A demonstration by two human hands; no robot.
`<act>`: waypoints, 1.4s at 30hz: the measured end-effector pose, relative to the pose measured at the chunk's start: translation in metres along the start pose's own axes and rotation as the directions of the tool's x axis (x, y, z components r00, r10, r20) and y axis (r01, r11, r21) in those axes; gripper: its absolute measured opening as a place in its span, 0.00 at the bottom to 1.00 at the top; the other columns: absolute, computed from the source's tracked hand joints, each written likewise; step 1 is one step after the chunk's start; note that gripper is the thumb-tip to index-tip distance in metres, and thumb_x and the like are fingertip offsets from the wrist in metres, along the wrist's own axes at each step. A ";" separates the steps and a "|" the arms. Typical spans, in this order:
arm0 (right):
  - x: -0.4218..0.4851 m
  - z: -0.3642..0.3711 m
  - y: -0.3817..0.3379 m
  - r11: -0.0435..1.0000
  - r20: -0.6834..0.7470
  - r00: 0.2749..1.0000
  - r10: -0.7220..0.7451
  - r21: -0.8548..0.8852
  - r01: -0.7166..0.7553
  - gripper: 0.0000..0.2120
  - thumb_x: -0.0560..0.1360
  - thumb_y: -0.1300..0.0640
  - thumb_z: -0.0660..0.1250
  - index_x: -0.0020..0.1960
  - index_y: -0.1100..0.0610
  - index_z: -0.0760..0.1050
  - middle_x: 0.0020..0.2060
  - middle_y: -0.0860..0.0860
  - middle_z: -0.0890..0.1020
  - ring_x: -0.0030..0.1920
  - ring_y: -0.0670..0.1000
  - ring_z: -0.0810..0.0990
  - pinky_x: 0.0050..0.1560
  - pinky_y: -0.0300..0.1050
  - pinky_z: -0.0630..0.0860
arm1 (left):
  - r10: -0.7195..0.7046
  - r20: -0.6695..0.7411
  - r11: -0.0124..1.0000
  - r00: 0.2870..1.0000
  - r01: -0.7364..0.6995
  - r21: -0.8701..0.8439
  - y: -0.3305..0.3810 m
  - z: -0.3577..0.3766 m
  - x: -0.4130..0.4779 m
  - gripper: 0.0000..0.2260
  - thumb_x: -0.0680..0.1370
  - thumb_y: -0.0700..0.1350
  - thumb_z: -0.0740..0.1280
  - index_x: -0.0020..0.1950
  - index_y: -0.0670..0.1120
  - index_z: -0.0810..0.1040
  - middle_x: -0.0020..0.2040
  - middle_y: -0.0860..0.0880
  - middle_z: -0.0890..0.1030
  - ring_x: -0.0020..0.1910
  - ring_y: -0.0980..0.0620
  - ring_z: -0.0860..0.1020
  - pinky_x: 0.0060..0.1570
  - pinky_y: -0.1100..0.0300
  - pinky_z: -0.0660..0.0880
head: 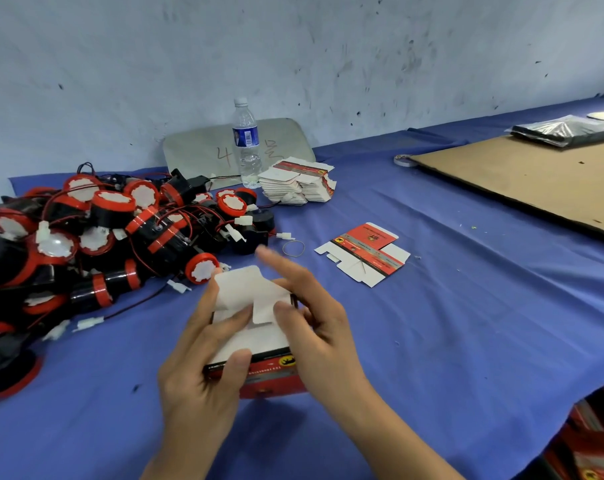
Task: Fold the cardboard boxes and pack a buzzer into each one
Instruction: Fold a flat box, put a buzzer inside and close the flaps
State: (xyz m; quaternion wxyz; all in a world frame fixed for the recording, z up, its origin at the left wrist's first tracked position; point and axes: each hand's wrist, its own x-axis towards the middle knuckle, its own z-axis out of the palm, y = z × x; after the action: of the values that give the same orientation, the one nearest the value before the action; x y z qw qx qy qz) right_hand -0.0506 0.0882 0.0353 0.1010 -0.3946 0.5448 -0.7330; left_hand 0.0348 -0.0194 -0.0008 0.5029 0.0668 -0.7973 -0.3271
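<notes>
Box (255, 341) at lower centre, white flaps up. Left hand (196, 368) pinches it, thumb on the near edge. Right hand (314, 327) is on a flap, its fingers blurred, so I cannot tell the grip. Risk, I judge: a skewed push creases the flap. Buzzers (113, 230) are piled at left.

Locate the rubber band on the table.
Head view, centre: the rubber band lies flat on the blue cloth, between the buzzer pile on its left and the loose flat box blank on its right, just past the right hand.

hands: L hand (203, 362) + R hand (311, 317) bare | forearms (390, 434) bare
</notes>
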 end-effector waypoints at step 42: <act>0.012 -0.022 -0.001 0.967 0.239 0.940 0.243 -0.132 -0.217 0.29 0.72 0.64 0.64 0.65 0.36 0.72 0.52 0.44 0.81 0.47 0.53 0.82 0.43 0.45 0.79 | -0.065 0.147 0.964 0.987 0.100 -0.248 0.004 0.021 -0.001 0.45 0.69 0.50 0.78 0.77 0.59 0.53 0.71 0.48 0.70 0.63 0.52 0.77 0.54 0.56 0.79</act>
State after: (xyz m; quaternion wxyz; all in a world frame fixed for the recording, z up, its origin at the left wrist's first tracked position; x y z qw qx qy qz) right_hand -0.0732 0.0970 0.0393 0.2340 -0.4232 0.6073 -0.6303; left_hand 0.0182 -0.0067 -0.0048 0.4370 0.0123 -0.7781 -0.4511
